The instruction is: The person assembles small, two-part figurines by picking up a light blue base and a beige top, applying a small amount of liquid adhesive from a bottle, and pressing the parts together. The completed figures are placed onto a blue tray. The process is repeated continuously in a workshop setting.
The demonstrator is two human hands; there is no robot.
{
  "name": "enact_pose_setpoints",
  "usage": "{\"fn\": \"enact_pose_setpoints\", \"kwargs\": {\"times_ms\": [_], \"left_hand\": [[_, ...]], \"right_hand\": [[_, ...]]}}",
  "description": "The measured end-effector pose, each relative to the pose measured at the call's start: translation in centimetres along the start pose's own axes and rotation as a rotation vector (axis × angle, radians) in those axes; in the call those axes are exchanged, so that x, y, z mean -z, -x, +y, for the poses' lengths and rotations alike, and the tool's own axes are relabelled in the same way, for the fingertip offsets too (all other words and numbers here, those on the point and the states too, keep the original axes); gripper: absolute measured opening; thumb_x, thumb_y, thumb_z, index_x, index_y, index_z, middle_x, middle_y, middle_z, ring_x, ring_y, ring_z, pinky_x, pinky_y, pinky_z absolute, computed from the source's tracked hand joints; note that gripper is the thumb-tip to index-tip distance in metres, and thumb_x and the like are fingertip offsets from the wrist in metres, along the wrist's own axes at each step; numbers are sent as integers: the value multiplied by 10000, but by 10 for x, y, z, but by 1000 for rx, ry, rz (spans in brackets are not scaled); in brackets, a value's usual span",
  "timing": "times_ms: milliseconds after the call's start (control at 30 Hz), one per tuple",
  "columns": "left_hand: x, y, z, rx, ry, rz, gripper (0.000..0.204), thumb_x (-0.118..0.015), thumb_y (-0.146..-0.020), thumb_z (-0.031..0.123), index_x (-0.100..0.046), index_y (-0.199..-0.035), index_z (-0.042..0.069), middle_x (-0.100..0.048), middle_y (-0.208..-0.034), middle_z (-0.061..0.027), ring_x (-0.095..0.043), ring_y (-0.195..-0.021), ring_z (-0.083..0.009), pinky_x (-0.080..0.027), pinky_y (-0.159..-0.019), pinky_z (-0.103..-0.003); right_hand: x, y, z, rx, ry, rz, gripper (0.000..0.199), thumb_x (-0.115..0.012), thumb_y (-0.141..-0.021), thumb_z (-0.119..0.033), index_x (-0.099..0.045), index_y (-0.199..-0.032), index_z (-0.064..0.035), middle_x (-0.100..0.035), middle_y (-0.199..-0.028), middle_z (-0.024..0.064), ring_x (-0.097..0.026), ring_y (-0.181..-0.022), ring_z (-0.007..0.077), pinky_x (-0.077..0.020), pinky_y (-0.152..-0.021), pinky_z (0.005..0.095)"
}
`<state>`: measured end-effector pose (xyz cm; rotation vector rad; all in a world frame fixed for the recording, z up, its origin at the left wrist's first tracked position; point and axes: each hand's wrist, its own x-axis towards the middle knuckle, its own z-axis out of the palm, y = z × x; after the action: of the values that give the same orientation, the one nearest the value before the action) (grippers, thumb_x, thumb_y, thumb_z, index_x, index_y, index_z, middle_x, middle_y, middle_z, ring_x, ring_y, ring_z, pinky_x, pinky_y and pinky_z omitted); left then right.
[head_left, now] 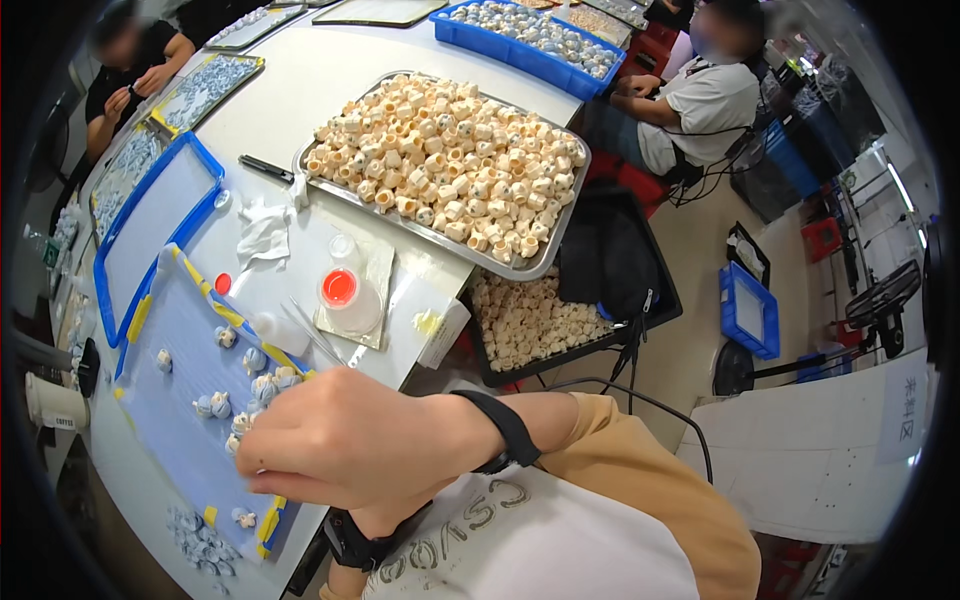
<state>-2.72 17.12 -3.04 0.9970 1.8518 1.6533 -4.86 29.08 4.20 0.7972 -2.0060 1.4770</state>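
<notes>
My right hand, with a black band at its wrist, reaches across over the blue-lined tray. Its fingers are curled closed; whatever they hold is hidden from view. Behind and below it is my left hand, with a black watch on the wrist; its fingers are covered by the right hand. Small blue-and-white round figurine pieces are bunched on the tray beside the right hand's knuckles. Others lie scattered, such as one figurine piece toward the far left and one near the yellow-taped edge.
Ahead stands a metal tray heaped with cream hollow pieces. Nearer are a small cup of red liquid, tweezers, a crumpled tissue and a black pen. A black crate sits low at right. Two people sit beyond.
</notes>
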Motion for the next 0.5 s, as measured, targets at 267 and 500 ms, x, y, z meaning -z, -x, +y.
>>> {"fn": "enact_pose_setpoints", "kwargs": {"times_ms": [267,500], "left_hand": [[20,23,5,36,419,123,405,-602,-785,287,-429,-1080,71,-493,-723,-68,-436,-524,-110,-346,-452,-203],[53,91,42,-85,569,449,224,-470,-868,136,-445,-1066,33,-488,-847,-136,-357,-426,-93,-309,-386,-214]], "right_hand": [[6,12,-10,101,41,65,134,-664,-697,-74,-582,-798,-40,-524,-621,55,-531,-539,213,-420,-473,306],[117,35,13,-335,706,209,192,-621,-717,-10,-614,-908,-27,-599,-764,96,-591,-602,180,-465,-523,285]]}}
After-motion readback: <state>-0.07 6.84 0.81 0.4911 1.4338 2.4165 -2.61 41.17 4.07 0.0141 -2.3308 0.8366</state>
